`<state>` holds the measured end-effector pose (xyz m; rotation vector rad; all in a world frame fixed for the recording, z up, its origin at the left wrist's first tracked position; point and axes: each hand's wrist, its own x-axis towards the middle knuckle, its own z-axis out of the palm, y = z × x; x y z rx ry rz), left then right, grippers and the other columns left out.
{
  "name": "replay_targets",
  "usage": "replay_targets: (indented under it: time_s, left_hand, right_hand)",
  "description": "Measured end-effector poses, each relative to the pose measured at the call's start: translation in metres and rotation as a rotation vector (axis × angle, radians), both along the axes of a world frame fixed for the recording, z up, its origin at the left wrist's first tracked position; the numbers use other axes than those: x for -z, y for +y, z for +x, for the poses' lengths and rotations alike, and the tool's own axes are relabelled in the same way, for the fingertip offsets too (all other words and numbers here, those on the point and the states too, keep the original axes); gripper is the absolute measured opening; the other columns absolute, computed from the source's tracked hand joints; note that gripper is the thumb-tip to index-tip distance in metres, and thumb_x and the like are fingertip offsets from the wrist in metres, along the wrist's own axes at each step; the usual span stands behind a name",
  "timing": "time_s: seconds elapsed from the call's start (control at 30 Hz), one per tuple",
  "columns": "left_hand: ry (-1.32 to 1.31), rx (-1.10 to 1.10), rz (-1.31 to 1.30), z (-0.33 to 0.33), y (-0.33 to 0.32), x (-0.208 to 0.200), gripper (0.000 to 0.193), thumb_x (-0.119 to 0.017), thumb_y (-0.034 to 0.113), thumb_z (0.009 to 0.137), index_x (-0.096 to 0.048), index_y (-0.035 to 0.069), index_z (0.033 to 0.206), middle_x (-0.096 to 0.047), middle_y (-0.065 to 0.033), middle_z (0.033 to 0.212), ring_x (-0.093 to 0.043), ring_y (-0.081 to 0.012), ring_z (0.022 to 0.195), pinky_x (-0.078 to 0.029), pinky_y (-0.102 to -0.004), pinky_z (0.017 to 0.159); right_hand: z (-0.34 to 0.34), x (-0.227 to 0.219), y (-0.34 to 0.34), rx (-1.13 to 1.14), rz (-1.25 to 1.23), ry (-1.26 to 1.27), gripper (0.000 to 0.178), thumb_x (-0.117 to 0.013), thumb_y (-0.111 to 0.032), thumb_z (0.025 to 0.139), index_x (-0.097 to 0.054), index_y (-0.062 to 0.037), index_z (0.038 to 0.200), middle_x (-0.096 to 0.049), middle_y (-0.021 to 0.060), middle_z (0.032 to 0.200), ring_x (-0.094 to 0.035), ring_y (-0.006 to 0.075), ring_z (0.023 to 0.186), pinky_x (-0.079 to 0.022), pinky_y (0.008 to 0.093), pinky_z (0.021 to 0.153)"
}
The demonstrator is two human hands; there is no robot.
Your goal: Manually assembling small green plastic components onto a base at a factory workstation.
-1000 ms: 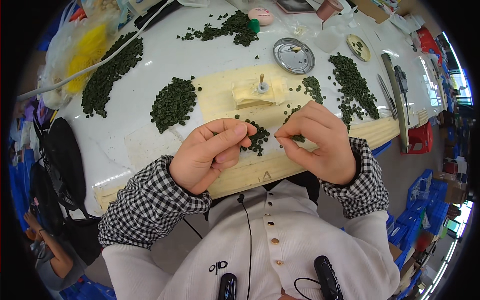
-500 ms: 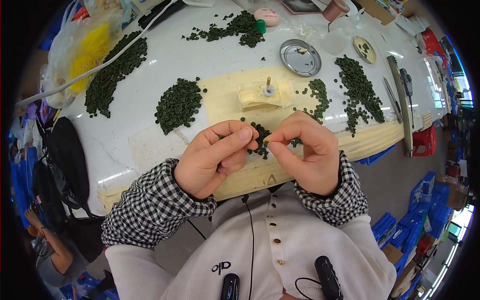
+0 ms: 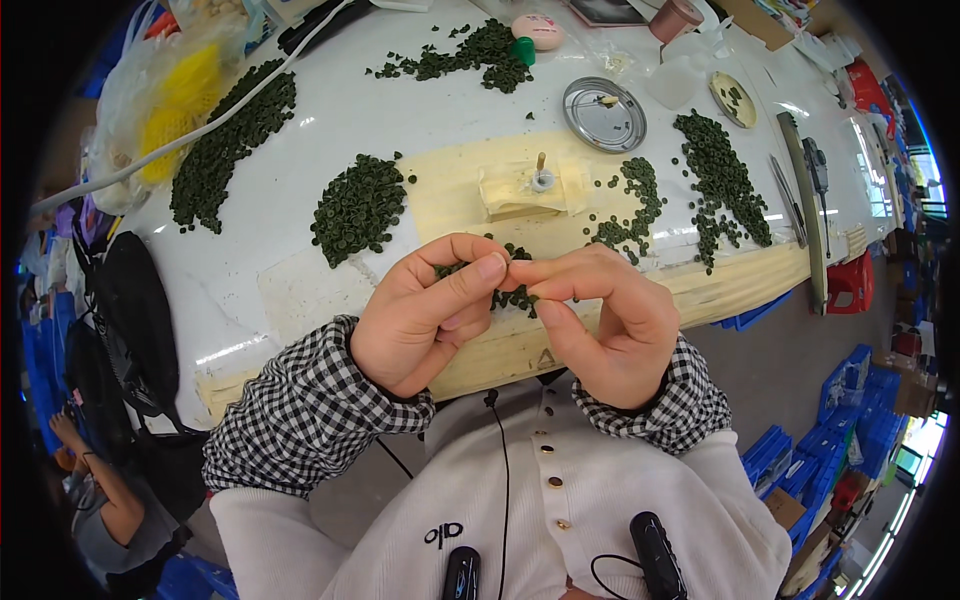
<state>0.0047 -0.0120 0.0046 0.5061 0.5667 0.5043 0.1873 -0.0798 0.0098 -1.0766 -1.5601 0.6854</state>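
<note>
My left hand (image 3: 425, 315) is closed, thumb pressed against the bent forefinger; whatever sits in that pinch is too small to make out. My right hand (image 3: 612, 318) has its forefinger tip touching the left fingertips, its thumb just below. A tiny dark piece shows at the right thumb tip, too small to name. Under the fingers lies a small heap of dark green, round, cup-like pieces (image 3: 515, 300) on the yellowish board (image 3: 450, 370). Beyond the hands stands a tape-wrapped block (image 3: 505, 195) with an upright pin (image 3: 542, 175) in a pale collar.
More piles of green pieces lie left (image 3: 358, 212), far left (image 3: 230, 150), at the back (image 3: 490, 55) and right (image 3: 722, 180). A round metal lid (image 3: 604, 115), a small dish (image 3: 733, 98), tweezers (image 3: 787, 195) and a long bar (image 3: 803, 200) are right. A white cable (image 3: 200, 132) crosses far left.
My right hand has shifted slightly left, and its forefinger now meets the left fingertips where a gap was before. My left hand stays nearly in place.
</note>
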Motion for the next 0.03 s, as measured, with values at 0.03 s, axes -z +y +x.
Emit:
replay_targets:
  time_s: [0.03]
  left_hand:
    - [-0.001, -0.006, -0.004, 0.0012, -0.0004, -0.0018, 0.012, -0.052, 0.014, 0.095, -0.055, 0.005, 0.103, -0.057, 0.0025, 0.083, -0.033, -0.0012, 0.054, -0.029, -0.0176, 0.049]
  right_hand:
    - [0.0003, 0.0009, -0.0009, 0.024, -0.001, -0.010, 0.020, -0.064, 0.002, 0.079, -0.064, -0.0012, 0.098, -0.068, 0.0106, 0.100, -0.065, 0.0206, 0.084, -0.051, 0.0301, 0.076]
